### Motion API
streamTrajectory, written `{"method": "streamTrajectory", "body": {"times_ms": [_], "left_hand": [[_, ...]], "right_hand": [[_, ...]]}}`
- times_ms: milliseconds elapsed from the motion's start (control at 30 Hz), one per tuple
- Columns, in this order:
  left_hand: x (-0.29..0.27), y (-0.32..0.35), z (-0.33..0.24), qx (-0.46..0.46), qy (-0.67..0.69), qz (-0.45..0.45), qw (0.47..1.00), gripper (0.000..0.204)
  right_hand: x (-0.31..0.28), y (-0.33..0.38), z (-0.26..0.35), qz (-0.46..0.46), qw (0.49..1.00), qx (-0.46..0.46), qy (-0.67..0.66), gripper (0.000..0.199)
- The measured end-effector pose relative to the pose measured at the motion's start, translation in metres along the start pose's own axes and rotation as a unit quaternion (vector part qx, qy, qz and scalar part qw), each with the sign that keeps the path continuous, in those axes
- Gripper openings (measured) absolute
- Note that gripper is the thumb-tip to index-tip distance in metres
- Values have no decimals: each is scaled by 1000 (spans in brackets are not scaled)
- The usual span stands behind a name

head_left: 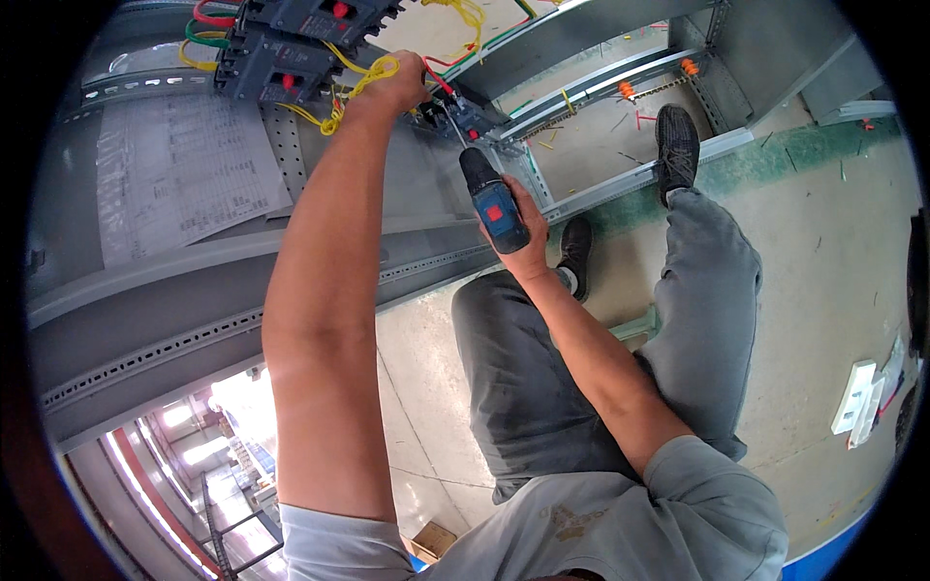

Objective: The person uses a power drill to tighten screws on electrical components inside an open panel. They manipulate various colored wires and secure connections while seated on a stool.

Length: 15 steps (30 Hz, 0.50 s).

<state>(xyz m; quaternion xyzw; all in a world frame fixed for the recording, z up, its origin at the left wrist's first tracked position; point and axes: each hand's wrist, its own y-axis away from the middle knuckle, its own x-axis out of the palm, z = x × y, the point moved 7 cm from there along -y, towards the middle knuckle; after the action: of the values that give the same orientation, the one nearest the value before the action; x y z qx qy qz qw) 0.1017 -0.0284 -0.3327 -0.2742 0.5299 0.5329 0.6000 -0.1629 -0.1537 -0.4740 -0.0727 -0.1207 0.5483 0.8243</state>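
The person's grey shirt [620, 523] filled the lower edge, nearest the camera, with both bare forearms reaching up from it toward a grey metal cabinet frame [194, 320] lying open ahead. The right hand [528, 237] was wrapped tight around the grip of a blue and black cordless drill [492, 205], fingers closed on it, and the drill's bit pointed up and left at a small dark switch block [455, 116] fixed near the frame's inner rail. The left hand [392, 87] was stretched farther up, curled over a bundle of yellow wires [363, 82] just beside that block; whether it pinched the wires or only pressed on them could not be told. Above and to the left sat larger dark breakers [291, 44] with red buttons, fed by red, green and yellow cables. A sheet of printed paper [184, 174] lay on the panel at the frame's left side. The person's grey trousers [601, 358] and black shoes [676, 145] rested on the concrete floor by the frame's lower rail, and white parts [857, 402] lay well apart at the floor's right edge.
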Motion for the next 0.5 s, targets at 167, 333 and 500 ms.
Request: {"method": "streamTrajectory", "body": {"times_ms": [167, 333, 500], "left_hand": [[-4, 3, -8, 0, 0, -1, 1000, 26], [2, 0, -4, -23, -1, 16, 1000, 24], [11, 0, 6, -38, 4, -17, 999, 25]], "right_hand": [[6, 2, -4, 33, 999, -30, 16, 62], [8, 1, -3, 31, 998, -48, 41, 61], [8, 6, -9, 67, 997, -13, 33, 62]]}}
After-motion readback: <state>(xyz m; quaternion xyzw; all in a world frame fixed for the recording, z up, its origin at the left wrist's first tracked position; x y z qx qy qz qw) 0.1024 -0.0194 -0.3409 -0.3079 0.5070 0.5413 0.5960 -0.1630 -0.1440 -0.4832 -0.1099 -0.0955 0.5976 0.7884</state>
